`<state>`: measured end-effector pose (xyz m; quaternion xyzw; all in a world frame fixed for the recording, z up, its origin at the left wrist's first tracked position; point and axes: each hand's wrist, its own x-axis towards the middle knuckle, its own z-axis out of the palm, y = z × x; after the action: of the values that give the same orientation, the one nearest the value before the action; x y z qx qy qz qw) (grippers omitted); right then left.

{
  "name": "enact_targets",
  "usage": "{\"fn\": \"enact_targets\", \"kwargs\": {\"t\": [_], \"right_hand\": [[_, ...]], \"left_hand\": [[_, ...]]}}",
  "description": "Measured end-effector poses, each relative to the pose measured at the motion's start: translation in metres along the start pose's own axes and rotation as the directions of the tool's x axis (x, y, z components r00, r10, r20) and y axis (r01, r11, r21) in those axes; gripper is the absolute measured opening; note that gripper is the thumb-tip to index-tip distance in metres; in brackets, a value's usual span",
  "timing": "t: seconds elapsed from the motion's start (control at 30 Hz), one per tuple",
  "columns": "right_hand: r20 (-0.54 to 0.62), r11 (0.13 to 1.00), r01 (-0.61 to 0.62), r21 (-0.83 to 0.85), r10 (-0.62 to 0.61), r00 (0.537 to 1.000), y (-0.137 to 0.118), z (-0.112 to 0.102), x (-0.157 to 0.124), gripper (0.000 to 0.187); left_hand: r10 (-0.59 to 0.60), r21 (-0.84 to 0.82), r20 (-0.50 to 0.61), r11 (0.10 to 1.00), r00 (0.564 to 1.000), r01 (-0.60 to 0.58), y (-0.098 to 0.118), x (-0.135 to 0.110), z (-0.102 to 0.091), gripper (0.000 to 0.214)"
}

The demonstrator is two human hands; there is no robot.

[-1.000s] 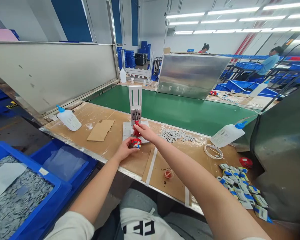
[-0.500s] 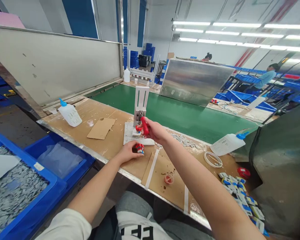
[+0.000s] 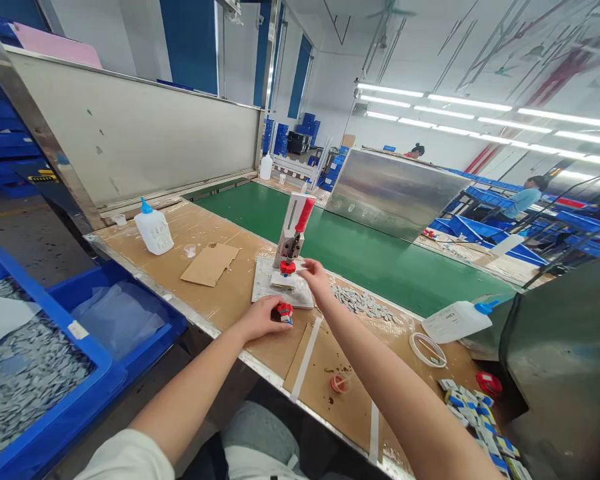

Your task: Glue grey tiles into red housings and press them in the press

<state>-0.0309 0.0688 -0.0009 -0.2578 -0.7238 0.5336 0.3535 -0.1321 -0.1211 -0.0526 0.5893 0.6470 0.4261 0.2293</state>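
Note:
A small hand press (image 3: 291, 239) with a red lever handle (image 3: 305, 213) stands on a white base plate (image 3: 266, 288) on the workbench. The handle points up. A small red part (image 3: 287, 267) sits under the press. My right hand (image 3: 314, 277) hovers just right of that part, fingers loosely pinched, nothing visibly in them. My left hand (image 3: 263, 318) rests on the bench in front of the plate, closed on a small red and blue part (image 3: 285, 312).
A pile of small grey pieces (image 3: 360, 303) lies right of the press. Two glue bottles (image 3: 153, 230) (image 3: 457, 319) lie on the bench, with a cardboard piece (image 3: 210, 263) and a tape ring (image 3: 427, 348). Blue bins (image 3: 107, 363) stand at left. A green conveyor (image 3: 370, 243) runs behind.
My right hand has let go of the red lever, which has swung up from low to upright. The hand now sits by the red part. My left hand stays put.

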Motion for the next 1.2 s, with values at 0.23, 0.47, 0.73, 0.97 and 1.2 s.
{"fn": "enact_targets", "kwargs": {"t": [0.23, 0.47, 0.73, 0.97, 1.2], "right_hand": [[0.191, 0.998, 0.005, -0.063, 0.008, 0.982, 0.038, 0.023, 0.008, 0.046], [0.218, 0.986, 0.054, -0.156, -0.019, 0.976, 0.051, 0.016, 0.017, 0.042], [0.262, 0.975, 0.087, -0.202, -0.032, 0.965, 0.048, 0.016, 0.02, 0.031], [0.283, 0.945, 0.083, -0.317, 0.011, 0.959, 0.026, 0.012, 0.012, 0.025], [0.254, 0.892, 0.001, -0.452, 0.128, 0.959, 0.008, 0.002, 0.005, 0.023]], "left_hand": [[-0.005, -0.024, 0.014, 1.0, 1.0, 0.005, -0.001, 0.002, 0.0, 0.04], [-0.013, -0.192, -0.076, 0.981, 0.997, -0.001, -0.008, 0.001, 0.001, 0.053], [-0.005, -0.269, -0.276, 0.96, 0.961, -0.073, -0.007, 0.016, -0.005, 0.057], [-0.022, -0.48, -0.096, 0.877, 0.995, -0.027, 0.051, 0.038, -0.032, 0.067], [-0.126, -0.661, -0.093, 0.749, 0.988, 0.034, 0.101, 0.04, -0.048, 0.069]]}}
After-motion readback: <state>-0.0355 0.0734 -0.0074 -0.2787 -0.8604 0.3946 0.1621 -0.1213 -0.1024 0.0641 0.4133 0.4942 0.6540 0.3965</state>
